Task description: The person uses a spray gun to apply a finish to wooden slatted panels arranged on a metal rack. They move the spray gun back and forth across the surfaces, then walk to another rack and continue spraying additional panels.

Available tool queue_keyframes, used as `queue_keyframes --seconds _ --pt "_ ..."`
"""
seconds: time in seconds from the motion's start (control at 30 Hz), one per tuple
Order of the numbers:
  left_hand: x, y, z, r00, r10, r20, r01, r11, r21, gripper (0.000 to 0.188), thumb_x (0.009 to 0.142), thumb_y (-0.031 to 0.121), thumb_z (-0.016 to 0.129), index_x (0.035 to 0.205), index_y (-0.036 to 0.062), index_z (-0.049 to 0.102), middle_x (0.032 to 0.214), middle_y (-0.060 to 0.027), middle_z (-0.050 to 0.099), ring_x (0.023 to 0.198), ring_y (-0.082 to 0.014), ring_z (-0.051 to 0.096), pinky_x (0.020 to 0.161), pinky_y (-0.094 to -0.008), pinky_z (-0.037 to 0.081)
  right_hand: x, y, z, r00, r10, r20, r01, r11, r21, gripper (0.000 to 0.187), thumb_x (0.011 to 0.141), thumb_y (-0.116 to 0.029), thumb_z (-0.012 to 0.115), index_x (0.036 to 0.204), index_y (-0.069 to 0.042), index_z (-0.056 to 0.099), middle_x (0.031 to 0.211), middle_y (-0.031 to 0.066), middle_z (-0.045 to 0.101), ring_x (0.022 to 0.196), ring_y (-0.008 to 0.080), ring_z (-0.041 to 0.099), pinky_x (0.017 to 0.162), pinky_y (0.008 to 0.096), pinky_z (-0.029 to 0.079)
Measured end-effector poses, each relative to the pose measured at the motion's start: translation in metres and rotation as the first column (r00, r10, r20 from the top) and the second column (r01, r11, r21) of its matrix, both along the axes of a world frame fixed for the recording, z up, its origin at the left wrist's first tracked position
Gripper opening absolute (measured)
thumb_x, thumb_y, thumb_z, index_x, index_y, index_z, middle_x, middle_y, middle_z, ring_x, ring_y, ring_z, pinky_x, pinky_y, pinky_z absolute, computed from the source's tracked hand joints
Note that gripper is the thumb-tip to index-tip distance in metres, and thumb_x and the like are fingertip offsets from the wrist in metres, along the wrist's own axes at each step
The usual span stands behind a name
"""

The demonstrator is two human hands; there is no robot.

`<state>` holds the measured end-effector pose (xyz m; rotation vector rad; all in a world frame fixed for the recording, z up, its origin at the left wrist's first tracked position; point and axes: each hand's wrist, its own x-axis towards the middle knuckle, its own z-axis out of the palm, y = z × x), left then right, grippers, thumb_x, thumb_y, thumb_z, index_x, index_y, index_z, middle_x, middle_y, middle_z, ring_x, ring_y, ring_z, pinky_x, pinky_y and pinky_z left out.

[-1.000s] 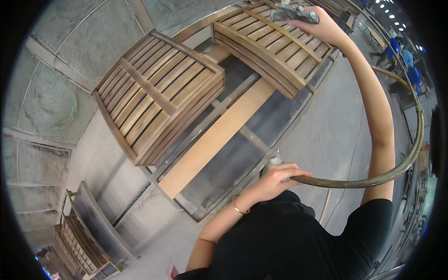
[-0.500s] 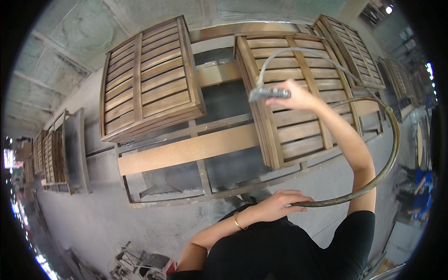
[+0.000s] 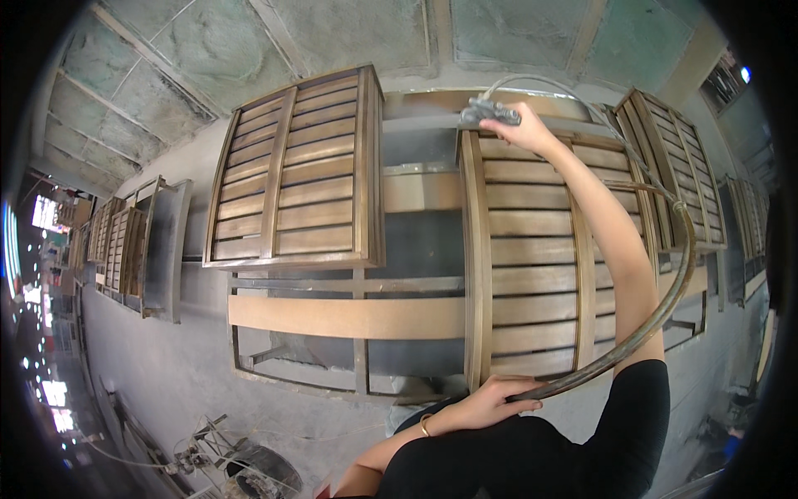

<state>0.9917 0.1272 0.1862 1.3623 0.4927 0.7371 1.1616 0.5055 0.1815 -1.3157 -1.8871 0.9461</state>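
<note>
Greenish wall panels [image 3: 357, 37] with a dusty look rose behind the work, and a grey floor [image 3: 199, 366] spread beneath the metal frame [image 3: 360, 362]. The spray gun [image 3: 490, 112] was near the upper left corner of the middle slatted piece [image 3: 532, 241], its nozzle turned toward the left slatted piece [image 3: 291, 175], with a faint pale haze ahead of it. The right hand [image 3: 524, 129] was closed around the gun; whether a finger pressed the trigger could not be told. The left hand [image 3: 499, 399] gripped the thick hose [image 3: 633, 343] at the waist, its fingers curled over it. Good work at this point seemed to ask for a steady wrist, an even gap between nozzle and wood, and smooth passes along the slats, reaching into the grooves without lingering, since a pause could leave runs. Holding the hose slack and off the wood looked wise too, as its loop crossed in front of the middle piece and could drag on it. By count, there were two hands, one gun, three slatted pieces in the near row, counting the right slatted piece [image 3: 673, 166], one tan board [image 3: 349, 315] along the frame's near side, one bracelet [image 3: 426, 426] and one dark pot [image 3: 264, 472] on the floor.
</note>
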Motion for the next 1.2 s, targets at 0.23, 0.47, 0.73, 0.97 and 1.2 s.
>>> queue_keyframes --seconds 0.23,0.47,0.73,0.97,1.2 --pt "0.004 0.022 -0.008 0.995 -0.086 0.052 0.089 0.993 -0.072 0.028 0.087 0.01 0.069 0.108 -0.0073 0.062 0.092 -0.0166 0.065 0.083 -0.0286 0.064 0.074 -0.0349 0.05 -0.002 0.033 0.003 0.979 -0.189 -0.073 0.198 0.972 0.13 0.034 0.084 -0.035 0.073 0.079 -0.002 0.067 0.057 -0.0008 0.054 0.052 0.0067 0.049 0.05 0.0251 0.041" --pt "0.016 0.001 -0.002 0.981 -0.159 0.109 0.161 0.987 -0.015 0.035 0.085 0.01 0.07 0.115 -0.0039 0.063 0.093 -0.0164 0.065 0.084 -0.03 0.064 0.076 -0.037 0.051 0.032 -0.11 0.018 0.987 0.142 0.077 -0.134 0.985 -0.107 0.029 0.083 -0.029 0.076 0.079 -0.002 0.067 0.057 -0.0033 0.052 0.054 0.0058 0.047 0.05 0.0246 0.039" --pt "0.019 -0.007 -0.003 0.973 -0.191 0.128 0.19 0.982 0.018 0.034 0.085 0.009 0.069 0.117 -0.0016 0.063 0.094 -0.0157 0.065 0.085 -0.0297 0.063 0.077 -0.0362 0.051 0.035 -0.181 0.039 0.913 0.4 -0.081 -0.407 0.885 -0.224 0.028 0.08 -0.025 0.078 0.072 -0.002 0.065 0.057 0.0025 0.06 0.05 0.0087 0.053 0.048 0.0248 0.041" --pt "0.009 0.016 -0.017 0.982 -0.129 0.137 0.134 0.99 -0.033 0.034 0.085 0.012 0.07 0.114 -0.0041 0.062 0.095 -0.0171 0.065 0.088 -0.0328 0.063 0.08 -0.0388 0.051 0.03 -0.038 0.029 0.999 0.052 -0.001 -0.052 0.993 -0.103 0.028 0.084 -0.028 0.075 0.085 -0.003 0.065 0.064 0.0007 0.057 0.058 0.0078 0.053 0.054 0.0231 0.044" --pt "0.002 0.041 -0.037 0.969 -0.112 0.221 0.155 0.971 -0.184 0.022 0.088 0.01 0.067 0.097 -0.0087 0.061 0.089 -0.0176 0.063 0.077 -0.0279 0.059 0.073 -0.0344 0.047 -0.021 0.079 0.035 0.989 -0.118 -0.084 0.136 0.953 0.271 0.035 0.085 -0.034 0.073 0.076 -0.002 0.064 0.061 -0.0012 0.053 0.055 0.007 0.049 0.054 0.0239 0.041"
